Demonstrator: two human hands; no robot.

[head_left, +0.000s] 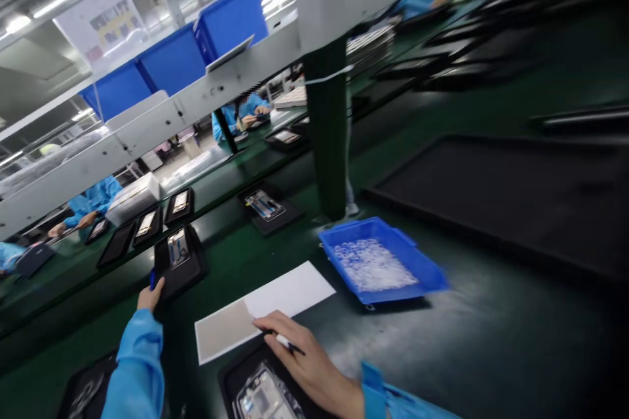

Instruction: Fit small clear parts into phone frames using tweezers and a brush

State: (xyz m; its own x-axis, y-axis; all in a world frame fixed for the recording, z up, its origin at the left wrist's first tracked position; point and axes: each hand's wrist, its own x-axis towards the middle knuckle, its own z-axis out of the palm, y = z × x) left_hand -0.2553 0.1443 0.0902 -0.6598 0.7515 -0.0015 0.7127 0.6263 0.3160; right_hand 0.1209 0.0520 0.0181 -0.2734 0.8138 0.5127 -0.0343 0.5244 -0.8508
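My left hand [149, 296] reaches out and grips the near edge of a black tray [189, 270], on which a phone frame [178, 249] lies. A small blue piece [152, 279] shows at its fingers; its kind is unclear. Pinched in my right hand [299, 353] is a slim black-and-white pen-like tool [284, 341]. This hand is over a white sheet [289, 294] with a beige part at its left. Just below it, a phone frame in clear film [265, 396] rests in another black tray [228, 373].
A blue bin [417, 268] of small clear pieces stands right of the sheet, by a dark green post [330, 137]. More trays, one with a phone frame [265, 205], lie beyond. Co-workers in blue sleeves [101, 196] sit across. A large black mat [515, 190] lies at right.
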